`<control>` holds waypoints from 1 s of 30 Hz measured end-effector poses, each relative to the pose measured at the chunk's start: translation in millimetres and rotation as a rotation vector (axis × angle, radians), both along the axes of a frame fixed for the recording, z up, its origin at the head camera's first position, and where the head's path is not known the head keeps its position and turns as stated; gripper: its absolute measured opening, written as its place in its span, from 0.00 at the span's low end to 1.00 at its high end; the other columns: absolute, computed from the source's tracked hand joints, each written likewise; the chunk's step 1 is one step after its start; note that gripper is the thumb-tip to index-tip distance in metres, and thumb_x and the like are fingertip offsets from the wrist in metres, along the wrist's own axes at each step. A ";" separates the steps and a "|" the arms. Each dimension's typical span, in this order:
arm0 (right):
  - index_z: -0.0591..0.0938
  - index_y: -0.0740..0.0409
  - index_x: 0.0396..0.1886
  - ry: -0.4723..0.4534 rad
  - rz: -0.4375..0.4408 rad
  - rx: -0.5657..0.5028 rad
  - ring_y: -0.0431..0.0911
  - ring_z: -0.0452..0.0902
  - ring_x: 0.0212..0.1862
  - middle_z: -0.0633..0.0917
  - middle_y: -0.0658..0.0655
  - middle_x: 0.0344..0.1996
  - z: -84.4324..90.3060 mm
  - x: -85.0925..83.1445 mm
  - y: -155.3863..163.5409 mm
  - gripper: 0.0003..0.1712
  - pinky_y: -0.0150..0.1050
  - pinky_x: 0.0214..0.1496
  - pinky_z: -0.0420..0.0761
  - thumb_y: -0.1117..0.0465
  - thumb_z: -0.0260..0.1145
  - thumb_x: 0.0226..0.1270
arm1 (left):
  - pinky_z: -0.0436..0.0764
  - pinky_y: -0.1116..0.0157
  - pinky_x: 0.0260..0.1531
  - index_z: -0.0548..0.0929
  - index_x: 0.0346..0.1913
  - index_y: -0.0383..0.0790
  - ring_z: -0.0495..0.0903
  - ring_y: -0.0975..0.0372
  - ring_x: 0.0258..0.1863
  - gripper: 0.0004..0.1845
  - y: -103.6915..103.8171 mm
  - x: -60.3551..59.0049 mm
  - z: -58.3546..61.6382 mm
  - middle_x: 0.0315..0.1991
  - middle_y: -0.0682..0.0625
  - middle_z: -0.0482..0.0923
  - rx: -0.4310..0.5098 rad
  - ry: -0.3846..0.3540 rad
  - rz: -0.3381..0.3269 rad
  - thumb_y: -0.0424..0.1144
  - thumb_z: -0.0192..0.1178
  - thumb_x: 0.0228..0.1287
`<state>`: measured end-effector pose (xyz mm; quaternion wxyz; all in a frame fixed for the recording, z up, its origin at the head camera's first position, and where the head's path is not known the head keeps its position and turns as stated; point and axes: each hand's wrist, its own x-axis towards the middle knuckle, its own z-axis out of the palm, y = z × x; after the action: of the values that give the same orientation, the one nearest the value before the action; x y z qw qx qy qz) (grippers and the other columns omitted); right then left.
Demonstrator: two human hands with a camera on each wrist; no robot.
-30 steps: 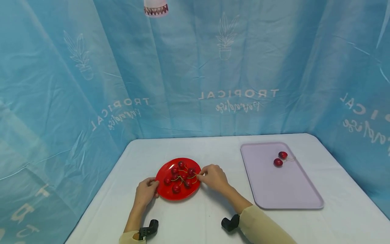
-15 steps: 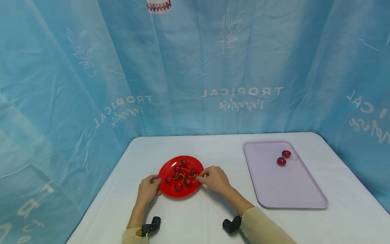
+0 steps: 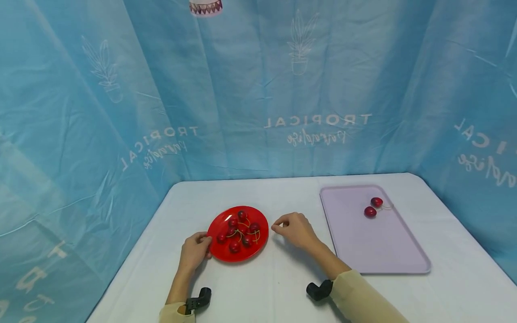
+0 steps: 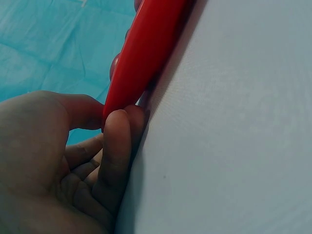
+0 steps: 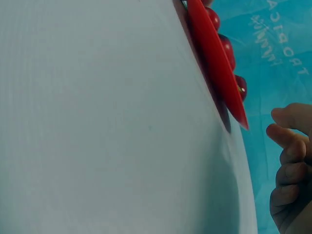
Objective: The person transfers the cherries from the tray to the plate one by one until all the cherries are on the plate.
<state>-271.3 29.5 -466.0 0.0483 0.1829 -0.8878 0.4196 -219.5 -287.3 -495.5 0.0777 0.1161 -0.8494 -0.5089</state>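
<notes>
From the head camera, one red plate [image 3: 238, 234] sits on the white worktop [image 3: 282, 287] near the front, and one pale lilac tray [image 3: 375, 242] lies well to its right. About seven cherries [image 3: 238, 232] with thin stalks lie tangled on the plate; the exact count is hard to make out. Two more cherries [image 3: 373, 207] lie close together near the far end of the tray. The left hand [image 3: 194, 251] holds the plate's left rim, its fingers curled against the edge. The right hand [image 3: 295, 229] is just beside the plate's right rim and apart from it, its fingers drawn in with the thumb and forefinger tips together; whether they pinch anything is too small to tell. A blue printed curtain [image 3: 121, 112] hangs behind and at both sides.

The left wrist camera shows the plate [image 4: 146, 53] edge-on, with the thumb above its rim and the fingers [image 4: 117, 146] beneath it, touching the worktop [image 4: 234, 136].

The right wrist camera shows the plate's edge [image 5: 214, 63] with three cherries [image 5: 227, 48] showing above it, and the curled fingers [image 5: 287, 146] clear of the rim.

Half a second ago the right hand touched the stalks at the plate's right edge; now it has pulled back to the right. The left hand has stayed on the rim, and the two cherries on the tray are unmoved.
</notes>
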 end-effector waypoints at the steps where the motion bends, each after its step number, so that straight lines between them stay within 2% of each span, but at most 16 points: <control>1: 0.89 0.47 0.31 0.001 -0.003 -0.005 0.41 0.66 0.18 0.73 0.46 0.12 1.1 -0.5 3.1 0.03 0.35 0.19 0.67 0.56 0.71 0.59 | 0.76 0.68 0.23 0.76 0.56 0.30 0.78 0.58 0.18 0.19 0.2 0.1 0.3 0.35 0.43 0.79 0.001 -0.001 0.000 0.40 0.55 0.68; 8: 0.89 0.47 0.30 0.023 -0.020 -0.012 0.39 0.62 0.17 0.70 0.46 0.10 3.5 -3.1 24.3 0.03 0.35 0.19 0.63 0.56 0.71 0.59 | 0.77 0.67 0.25 0.76 0.57 0.32 0.78 0.59 0.18 0.20 -0.1 -2.2 -1.4 0.35 0.44 0.80 -0.014 -0.012 0.008 0.40 0.55 0.68; 19: 0.89 0.47 0.31 0.067 -0.031 0.001 0.40 0.64 0.20 0.71 0.46 0.13 -0.2 -7.9 55.3 0.02 0.36 0.23 0.66 0.56 0.72 0.58 | 0.77 0.68 0.23 0.77 0.56 0.31 0.78 0.59 0.18 0.19 1.3 -1.4 -0.8 0.35 0.43 0.80 -0.009 -0.012 0.015 0.40 0.55 0.68; 30: 0.89 0.49 0.33 0.043 -0.051 0.007 0.42 0.66 0.21 0.74 0.48 0.16 9.5 -6.8 83.6 0.05 0.37 0.23 0.66 0.56 0.72 0.58 | 0.77 0.66 0.25 0.76 0.57 0.30 0.78 0.59 0.18 0.21 0.2 -1.8 -1.2 0.36 0.44 0.79 -0.009 -0.020 0.001 0.41 0.55 0.68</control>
<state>-278.2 113.1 -456.5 0.0773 0.1693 -0.8925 0.4109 -221.3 -287.1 -496.7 0.0701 0.1212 -0.8524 -0.5038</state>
